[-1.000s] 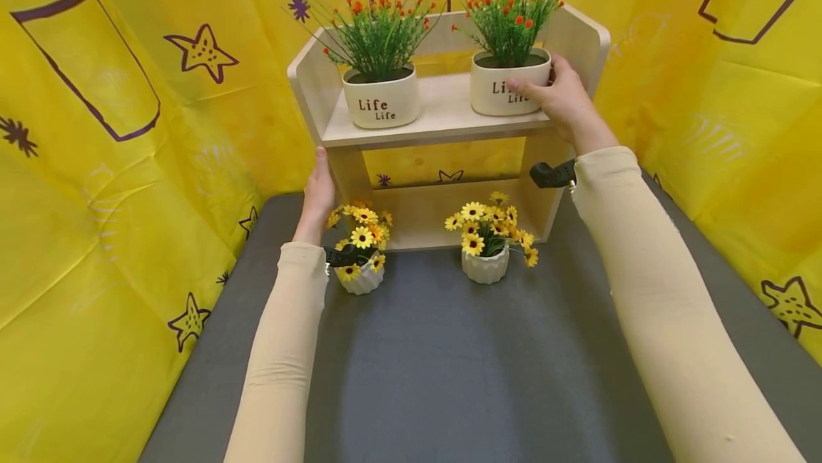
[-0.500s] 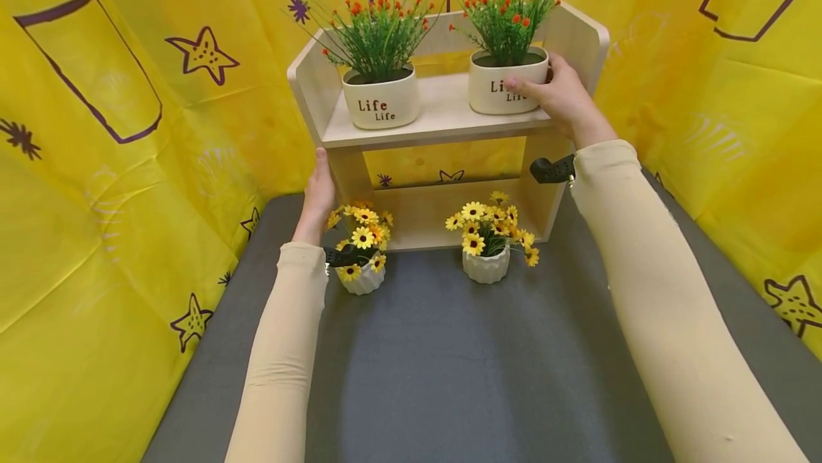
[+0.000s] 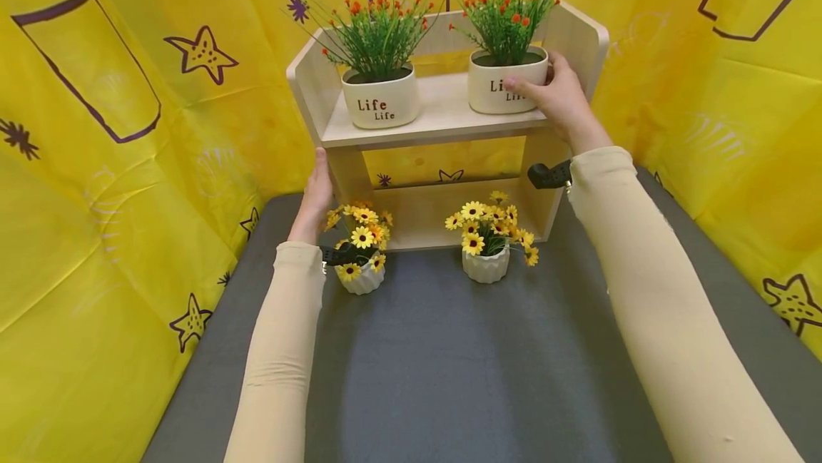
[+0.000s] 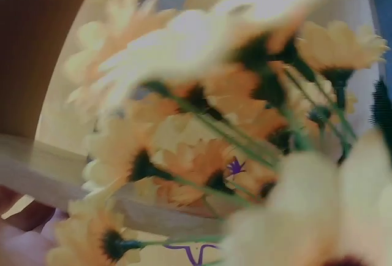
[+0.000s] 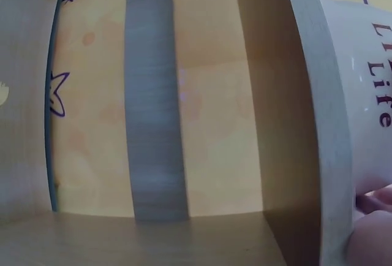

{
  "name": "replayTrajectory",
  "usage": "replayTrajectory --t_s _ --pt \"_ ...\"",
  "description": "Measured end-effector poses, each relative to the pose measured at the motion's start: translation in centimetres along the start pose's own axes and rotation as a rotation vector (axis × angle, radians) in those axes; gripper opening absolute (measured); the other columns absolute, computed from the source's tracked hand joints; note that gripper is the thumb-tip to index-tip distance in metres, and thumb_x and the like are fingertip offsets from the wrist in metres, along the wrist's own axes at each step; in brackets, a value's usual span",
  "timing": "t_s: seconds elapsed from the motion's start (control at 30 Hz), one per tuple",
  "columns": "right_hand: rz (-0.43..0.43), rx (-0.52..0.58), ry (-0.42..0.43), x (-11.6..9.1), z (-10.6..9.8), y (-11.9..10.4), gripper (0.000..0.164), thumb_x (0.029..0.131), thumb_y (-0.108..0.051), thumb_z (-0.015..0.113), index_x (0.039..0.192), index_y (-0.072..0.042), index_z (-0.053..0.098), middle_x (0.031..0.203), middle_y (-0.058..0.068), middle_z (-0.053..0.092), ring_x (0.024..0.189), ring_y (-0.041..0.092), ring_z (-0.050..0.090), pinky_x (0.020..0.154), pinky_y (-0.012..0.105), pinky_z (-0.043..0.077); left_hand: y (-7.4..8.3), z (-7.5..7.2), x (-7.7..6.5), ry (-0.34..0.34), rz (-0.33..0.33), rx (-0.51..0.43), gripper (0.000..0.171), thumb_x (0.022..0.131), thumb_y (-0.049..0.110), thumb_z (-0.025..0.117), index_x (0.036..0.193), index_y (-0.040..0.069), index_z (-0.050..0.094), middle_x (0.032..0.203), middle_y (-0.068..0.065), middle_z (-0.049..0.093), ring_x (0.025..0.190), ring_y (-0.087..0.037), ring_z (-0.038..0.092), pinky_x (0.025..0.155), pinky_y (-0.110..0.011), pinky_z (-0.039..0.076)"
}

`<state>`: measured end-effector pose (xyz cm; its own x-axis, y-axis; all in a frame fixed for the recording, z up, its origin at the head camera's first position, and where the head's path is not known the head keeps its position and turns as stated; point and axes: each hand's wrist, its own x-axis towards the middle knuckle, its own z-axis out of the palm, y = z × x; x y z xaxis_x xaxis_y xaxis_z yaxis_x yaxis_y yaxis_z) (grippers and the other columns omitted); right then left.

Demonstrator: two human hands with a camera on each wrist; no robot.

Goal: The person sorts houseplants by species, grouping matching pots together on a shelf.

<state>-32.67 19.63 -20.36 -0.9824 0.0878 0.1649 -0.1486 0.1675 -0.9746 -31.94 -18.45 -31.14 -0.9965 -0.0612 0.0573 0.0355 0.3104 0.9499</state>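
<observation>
Right-hand flowerpot (image 3: 497,100), white with red blooms, stands on the upper board of the wooden shelf (image 3: 443,95). I have the right hand (image 3: 565,99) gripping it: thumb across the front face, fingers behind the right end. Clearance: the board's front edge runs just below the thumb; the right side panel (image 3: 583,38) lies just beyond the fingers. Left of the grip, a stretch of board separates it from the left-hand flowerpot (image 3: 382,105). Below the grip, the right daisy pot (image 3: 486,268) and left daisy pot (image 3: 364,280) stand on the grey table (image 3: 417,363). My left hand (image 3: 317,195) touches the shelf's left side, thumb straight; I cannot tell whether its hidden fingers curl. Behind everything hangs yellow cloth (image 3: 138,199). Markings: beside the gripping thumb I read "Life", partly covered; the left-hand flowerpot reads "Life Life" in full. Change: against one second ago, the gripped pot sits a trace farther left.
</observation>
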Motion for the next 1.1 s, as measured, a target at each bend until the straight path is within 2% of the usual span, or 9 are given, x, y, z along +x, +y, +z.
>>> replayTrajectory --t_s 0.17,0.3,0.4,0.5,0.63,0.73,0.87,0.93,1.1 --pt "-0.028 0.022 0.039 -0.2 0.0 0.4 0.098 0.08 -0.025 0.074 0.15 -0.013 0.006 0.149 0.008 0.024 0.132 0.013 0.026 0.103 0.019 0.024 0.1 -0.4 0.0 -0.097 0.044 -0.106 0.073 0.092 0.062 0.013 0.15 0.019 0.017 0.144 -0.014 0.027 0.129 -0.029 0.026 0.107 -0.043 0.017" --pt "-0.06 -0.048 0.075 -0.7 0.0 1.0 0.101 0.079 -0.034 0.074 0.15 -0.015 0.004 0.153 0.004 0.013 0.135 0.009 0.017 0.104 0.016 0.017 0.0 -0.5 0.0 -0.099 0.054 -0.108 0.069 0.094 0.057 0.012 0.149 0.017 0.017 0.142 -0.017 0.029 0.128 -0.03 0.028 0.106 -0.043 0.018" --pt "-0.123 -0.054 0.112 -1.3 0.2 1.4 0.101 0.078 -0.034 0.075 0.15 -0.014 0.008 0.153 0.001 0.01 0.135 0.007 0.013 0.104 0.014 0.014 -0.2 -0.5 0.1 -0.1 0.058 -0.1 0.068 0.094 0.058 0.011 0.149 0.017 0.018 0.14 -0.017 0.031 0.126 -0.031 0.03 0.105 -0.043 0.021" --pt "-0.203 0.013 0.166 -2.5 0.7 1.2 0.099 0.076 -0.03 0.077 0.148 -0.011 0.013 0.152 0.0 0.013 0.134 0.005 0.012 0.104 0.013 0.012 -0.3 -0.4 0.2 -0.103 0.068 -0.101 0.07 0.093 0.059 0.012 0.149 0.018 0.019 0.138 -0.018 0.033 0.124 -0.031 0.033 0.103 -0.043 0.024" --pt "-0.33 0.15 0.208 -5.1 1.8 0.1 0.093 0.074 -0.02 0.079 0.146 -0.005 0.02 0.149 0.003 0.021 0.133 0.005 0.018 0.104 0.014 0.014 -0.3 -0.4 0.2 -0.102 0.074 -0.098 0.072 0.092 0.061 0.013 0.149 0.018 0.019 0.139 -0.017 0.033 0.124 -0.03 0.033 0.104 -0.043 0.024" --pt "-0.43 0.267 0.167 -7.2 3.1 -0.4 0.094 0.071 -0.016 0.082 0.143 0.0 0.024 0.147 0.006 0.026 0.133 0.009 0.023 0.104 0.016 0.017 -0.2 -0.4 0.2 -0.109 0.078 -0.098 0.071 0.092 0.061 0.013 0.149 0.019 0.018 0.139 -0.017 0.033 0.125 -0.03 0.033 0.104 -0.043 0.023" --pt "-0.507 0.37 0.054 -8.9 4.8 0.6 0.101 0.064 -0.024 0.084 0.142 0.003 0.026 0.147 0.011 0.028 0.132 0.013 0.027 0.105 0.02 0.019 -0.1 -0.5 0.2 -0.119 0.088 -0.113 0.069 0.094 0.059 0.012 0.149 0.017 0.019 0.138 -0.019 0.033 0.123 -0.032 0.034 0.103 -0.044 0.025" --pt "-0.519 0.381 -0.005 -9.5 5.7 1.6 0.102 0.062 -0.027 0.083 0.142 0.002 0.025 0.147 0.012 0.027 0.133 0.014 0.027 0.106 0.021 0.019 -0.1 -0.5 0.2 -0.122 0.092 -0.117 0.069 0.094 0.058 0.012 0.149 0.017 0.019 0.137 -0.02 0.034 0.123 -0.033 0.035 0.102 -0.044 0.026" --pt "-0.53 0.333 -0.135 -11.2 7.9 4.3 0.099 0.066 -0.03 0.079 0.143 0.002 0.024 0.147 0.014 0.028 0.134 0.019 0.026 0.107 0.026 0.02 -0.2 -0.6 0.2 -0.127 0.089 -0.114 0.07 0.093 0.059 0.011 0.149 0.018 0.017 0.138 -0.019 0.032 0.123 -0.032 0.034 0.103 -0.043 0.025"
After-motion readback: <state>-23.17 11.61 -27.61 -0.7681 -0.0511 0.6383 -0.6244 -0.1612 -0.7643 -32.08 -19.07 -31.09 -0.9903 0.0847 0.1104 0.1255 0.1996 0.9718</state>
